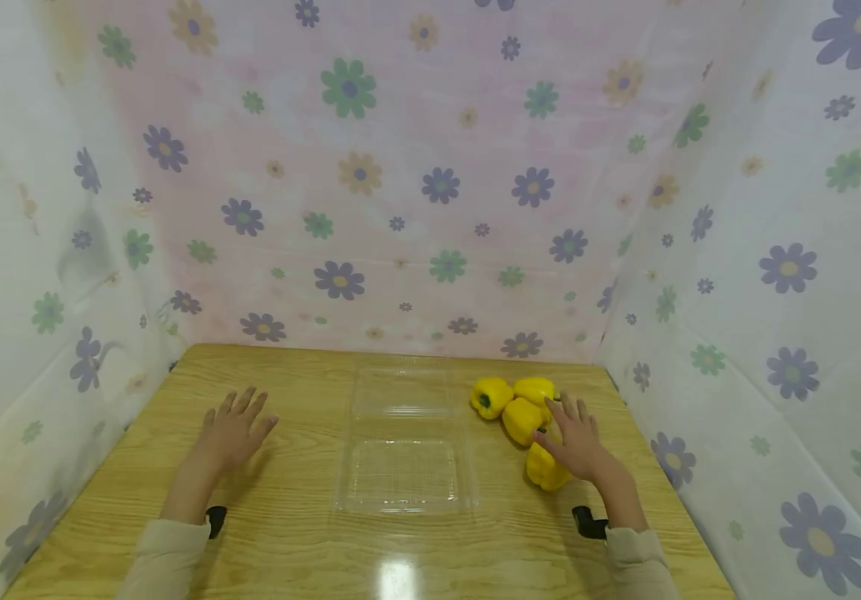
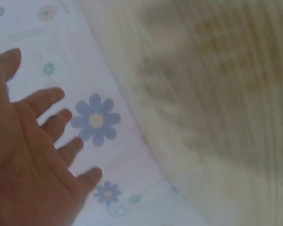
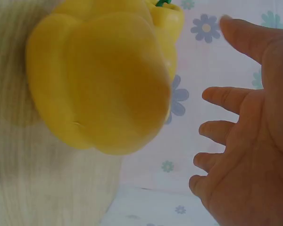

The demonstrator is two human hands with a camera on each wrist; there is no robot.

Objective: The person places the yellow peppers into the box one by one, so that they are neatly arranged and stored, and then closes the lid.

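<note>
My left hand point(image 1: 231, 433) hovers over the left side of the table with its fingers spread, holding nothing; its palm and fingers point(image 2: 42, 101) also show in the left wrist view. My right hand point(image 1: 576, 437) is spread above the group of yellow bell peppers on the right. It partly covers the nearest bell pepper point(image 1: 546, 467) in the head view. Behind that one lie a middle bell pepper point(image 1: 523, 421), a left one point(image 1: 491, 398) with its green stem showing, and a back one point(image 1: 534, 390). In the right wrist view, a large bell pepper point(image 3: 99, 84) stands apart from the fingers.
A clear plastic clamshell box point(image 1: 403, 471) lies opened flat mid-table, its lid point(image 1: 403, 390) toward the back. The wooden table point(image 1: 287, 542) is bounded by flower-patterned cloth point(image 1: 400, 167) at the back and both sides. Black wrist mounts point(image 1: 590, 523) stick out near both sleeves.
</note>
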